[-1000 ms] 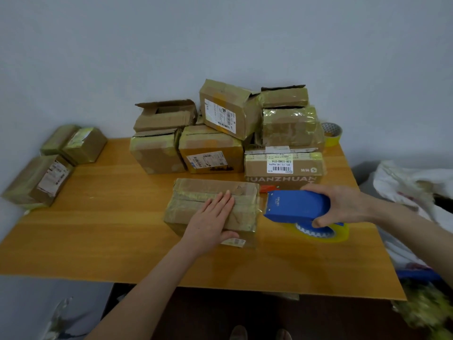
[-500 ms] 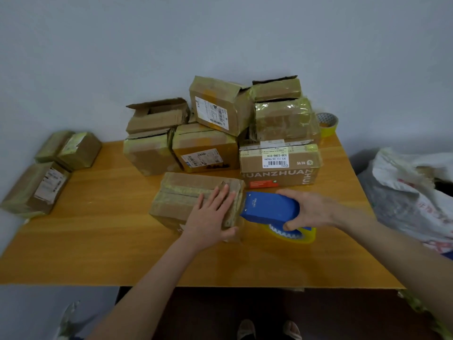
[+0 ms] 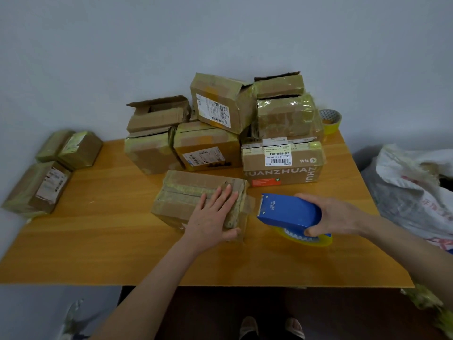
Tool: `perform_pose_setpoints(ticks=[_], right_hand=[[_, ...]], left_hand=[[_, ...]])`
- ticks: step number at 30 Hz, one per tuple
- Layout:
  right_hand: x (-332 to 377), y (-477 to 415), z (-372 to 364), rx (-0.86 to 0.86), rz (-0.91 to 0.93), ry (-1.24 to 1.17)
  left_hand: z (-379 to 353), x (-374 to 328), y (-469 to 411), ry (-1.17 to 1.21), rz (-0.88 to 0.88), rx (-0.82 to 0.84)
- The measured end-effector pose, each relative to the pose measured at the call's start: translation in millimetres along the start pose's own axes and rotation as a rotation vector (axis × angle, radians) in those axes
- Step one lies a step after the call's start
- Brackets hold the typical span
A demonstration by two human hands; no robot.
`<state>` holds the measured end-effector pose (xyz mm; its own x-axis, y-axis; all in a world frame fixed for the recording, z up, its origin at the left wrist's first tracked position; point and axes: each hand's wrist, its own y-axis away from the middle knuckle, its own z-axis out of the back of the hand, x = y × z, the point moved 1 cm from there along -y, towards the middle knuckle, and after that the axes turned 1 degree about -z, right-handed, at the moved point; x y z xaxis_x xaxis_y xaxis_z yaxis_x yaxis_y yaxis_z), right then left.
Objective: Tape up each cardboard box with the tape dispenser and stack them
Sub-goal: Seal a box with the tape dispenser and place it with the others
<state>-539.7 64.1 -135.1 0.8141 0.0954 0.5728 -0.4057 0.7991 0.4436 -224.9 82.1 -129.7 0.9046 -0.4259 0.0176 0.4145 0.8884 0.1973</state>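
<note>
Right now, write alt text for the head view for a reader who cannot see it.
A person's left hand presses flat on a taped cardboard box on a wooden table, while the right hand grips a blue tape dispenser just right of it. A pile of boxes stands behind them.

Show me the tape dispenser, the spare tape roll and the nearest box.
tape dispenser [image 3: 290, 210], head view: blue top cover.
spare tape roll [image 3: 331, 127], head view: yellow outer side.
nearest box [image 3: 188, 188], head view: taped top face.

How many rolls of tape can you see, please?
2: a yellow roll at the table's far right corner, and a loaded roll in the dispenser the right hand holds. Boxes may hide others.
</note>
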Motion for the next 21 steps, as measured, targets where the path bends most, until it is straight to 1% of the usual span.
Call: perform_pose_setpoints(ticks=[3,7,15,18,19,21], right_hand=[[4.8,-3.1,-1.1,0.009,-0.035,0.106],[32.2,-23.4,-2.6,0.033,-0.034,0.211],[64.9,-52.0,21.0,0.136,-0.023,0.274],[73.3,-57.0,29.2,0.183,-0.035,0.262],[76.0,-58.1,28.7,0.189,-0.049,0.257],[74.6,-57.7,23.8,0.148,-0.111,0.290]], left_hand=[[-1.8,1.3,-0.8,-0.001,-0.008,-0.008],[-5.3,1.9,-1.1,-0.014,-0.023,-0.019],[-6.7,3.3,-1.2,-0.002,-0.024,-0.043],[-5.2,3.8,-1.8,0.009,-0.026,-0.034],[-5.0,4.0,-0.7,0.008,-0.029,-0.029],[-4.9,3.9,0.6,0.010,-0.036,-0.017]])
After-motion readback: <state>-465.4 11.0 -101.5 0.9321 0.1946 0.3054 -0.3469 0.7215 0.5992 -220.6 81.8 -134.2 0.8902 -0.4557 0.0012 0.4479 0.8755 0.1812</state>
